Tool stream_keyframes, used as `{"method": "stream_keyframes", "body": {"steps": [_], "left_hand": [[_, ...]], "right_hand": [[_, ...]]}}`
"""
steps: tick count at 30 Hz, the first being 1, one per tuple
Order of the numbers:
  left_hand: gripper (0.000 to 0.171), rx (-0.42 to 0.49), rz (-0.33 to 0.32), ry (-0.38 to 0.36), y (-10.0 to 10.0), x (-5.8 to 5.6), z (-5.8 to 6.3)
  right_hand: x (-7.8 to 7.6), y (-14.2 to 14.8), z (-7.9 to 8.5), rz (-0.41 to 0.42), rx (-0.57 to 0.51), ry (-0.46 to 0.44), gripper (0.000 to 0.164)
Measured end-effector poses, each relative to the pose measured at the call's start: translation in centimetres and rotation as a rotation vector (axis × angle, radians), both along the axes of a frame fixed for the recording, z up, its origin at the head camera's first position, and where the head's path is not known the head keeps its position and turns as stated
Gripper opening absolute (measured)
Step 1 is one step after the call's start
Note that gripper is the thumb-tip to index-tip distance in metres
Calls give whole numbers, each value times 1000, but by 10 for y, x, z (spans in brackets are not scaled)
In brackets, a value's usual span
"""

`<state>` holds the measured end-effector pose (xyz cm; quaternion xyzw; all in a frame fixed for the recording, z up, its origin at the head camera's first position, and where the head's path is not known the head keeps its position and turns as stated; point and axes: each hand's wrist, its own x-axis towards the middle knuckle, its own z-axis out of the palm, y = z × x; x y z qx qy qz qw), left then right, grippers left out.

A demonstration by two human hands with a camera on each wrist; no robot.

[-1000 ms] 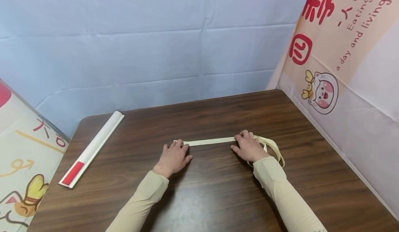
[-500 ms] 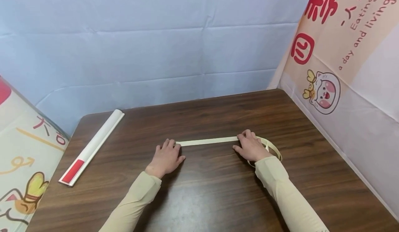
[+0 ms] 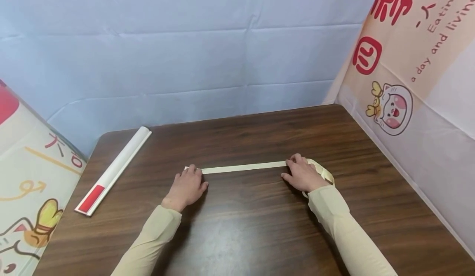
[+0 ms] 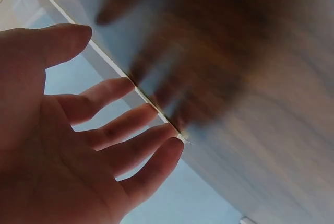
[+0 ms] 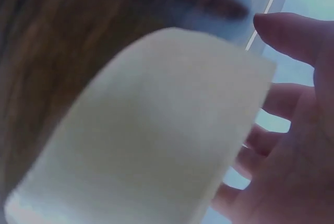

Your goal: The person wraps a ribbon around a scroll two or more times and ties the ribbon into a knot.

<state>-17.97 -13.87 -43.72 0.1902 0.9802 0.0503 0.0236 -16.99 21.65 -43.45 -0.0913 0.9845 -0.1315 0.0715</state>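
Note:
A narrow cream-coloured ribbon-like tape (image 3: 245, 167) lies flat and straight across the wooden table (image 3: 237, 210) in the head view. My left hand (image 3: 185, 188) rests its fingertips on the tape's left end, whose tip shows just past the fingers. In the left wrist view, the fingers (image 4: 141, 117) touch the tape in a row, with the thumb held apart. The right hand (image 3: 303, 174) presses its fingertips on the tape farther right. Beyond them, the slack tape loops beside the wrist. A wide blurred stretch of the loose tape (image 5: 151, 125) covers part of the right wrist view.
A long white roll-like object (image 3: 115, 169) with a red patch lies slanted on the table's left side. Pale blue cloth (image 3: 178, 61) hangs behind the table. Printed cloths stand at the left and right sides (image 3: 419, 86).
My left hand has slid leftward with the tape's end, so the straight stretch between the hands is longer. The loop by the right hand has become smaller. The right hand stays nearly in place.

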Motion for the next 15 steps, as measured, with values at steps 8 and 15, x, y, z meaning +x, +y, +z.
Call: {"method": "stream_keyframes", "body": {"steps": [8,15], "left_hand": [[32,16,75,2,-27,0,-2],[38,58,74,-5,-37,2,-4]], "right_hand": [[5,0,4,54,43,45,51],[7,0,2,66,34,41,53]]}}
